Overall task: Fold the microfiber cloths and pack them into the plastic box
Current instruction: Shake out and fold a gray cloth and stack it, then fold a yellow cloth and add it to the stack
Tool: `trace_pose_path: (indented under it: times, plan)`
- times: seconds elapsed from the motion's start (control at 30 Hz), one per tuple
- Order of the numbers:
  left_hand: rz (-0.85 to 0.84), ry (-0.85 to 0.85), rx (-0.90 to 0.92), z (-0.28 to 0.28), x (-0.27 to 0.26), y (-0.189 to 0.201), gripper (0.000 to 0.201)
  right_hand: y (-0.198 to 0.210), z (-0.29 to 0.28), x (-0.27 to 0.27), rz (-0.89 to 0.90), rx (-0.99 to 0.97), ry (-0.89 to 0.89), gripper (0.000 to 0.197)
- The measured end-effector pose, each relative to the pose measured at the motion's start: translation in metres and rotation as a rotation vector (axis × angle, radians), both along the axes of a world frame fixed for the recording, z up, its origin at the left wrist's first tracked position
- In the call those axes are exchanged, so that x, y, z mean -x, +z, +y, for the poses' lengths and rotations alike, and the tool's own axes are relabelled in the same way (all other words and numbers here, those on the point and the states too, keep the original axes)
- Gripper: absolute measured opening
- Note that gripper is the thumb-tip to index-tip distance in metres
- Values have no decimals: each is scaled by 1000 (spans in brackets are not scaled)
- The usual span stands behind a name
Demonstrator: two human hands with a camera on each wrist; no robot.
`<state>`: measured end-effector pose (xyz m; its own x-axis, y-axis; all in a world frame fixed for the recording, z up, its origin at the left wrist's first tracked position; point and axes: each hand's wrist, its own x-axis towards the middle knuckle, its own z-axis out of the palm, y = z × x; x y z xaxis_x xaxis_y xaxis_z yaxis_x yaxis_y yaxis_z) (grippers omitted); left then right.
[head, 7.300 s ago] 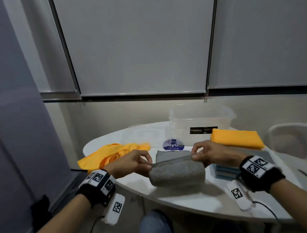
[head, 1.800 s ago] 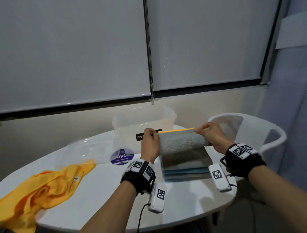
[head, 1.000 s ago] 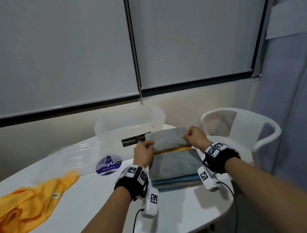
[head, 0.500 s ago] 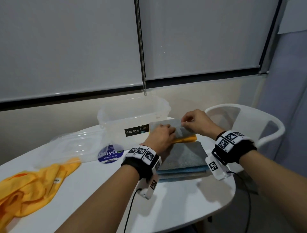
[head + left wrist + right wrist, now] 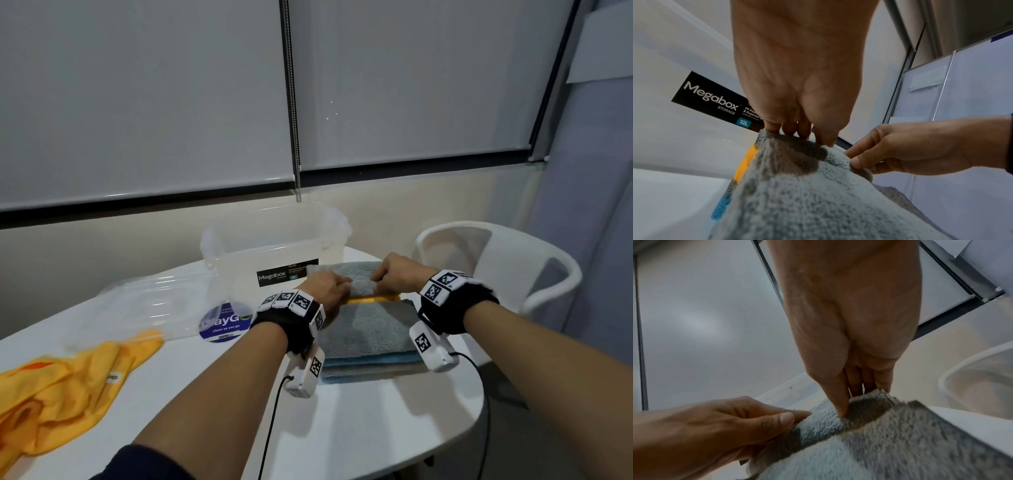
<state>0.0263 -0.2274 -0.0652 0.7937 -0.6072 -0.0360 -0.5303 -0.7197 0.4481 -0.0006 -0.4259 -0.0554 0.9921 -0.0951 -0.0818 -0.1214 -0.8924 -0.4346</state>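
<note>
Risk noted: both hands, left hand (image 5: 328,286) and right hand (image 5: 397,274), pinched the folded grey cloth (image 5: 356,281) with curled fingers (image 5: 819,138) atop the stack (image 5: 368,334), right of the plastic box (image 5: 274,246). Uneven pull would likely undo the fold or drag the stack askew.

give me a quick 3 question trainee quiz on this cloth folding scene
1. True or false: the plastic box already holds folded cloths.
2. What do the left hand and right hand both grip?
A. the crumpled yellow cloth
B. the grey cloth on top of the stack
C. the box lid
3. Fill in: directly under the gripped cloth, the visible edge of a folded cloth is ____ in colour.

Key: 1 false, the box looks empty; 2 B, fingers of both hands pinch its top layer; 3 yellow.
</note>
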Motion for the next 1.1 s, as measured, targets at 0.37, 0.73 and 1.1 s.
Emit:
trace_pose_path:
  times: [0.37, 0.73, 1.1]
  plan:
    - [-95, 129, 478, 99, 27, 30, 24, 71, 87, 34, -146, -61, 314, 10]
    - [-139, 666, 169, 333, 79, -22, 22, -26, 279, 33, 228, -101, 666, 17]
    - [-62, 1125, -325, 468, 97, -59, 41, -61, 331, 29, 374, 60, 634, 21]
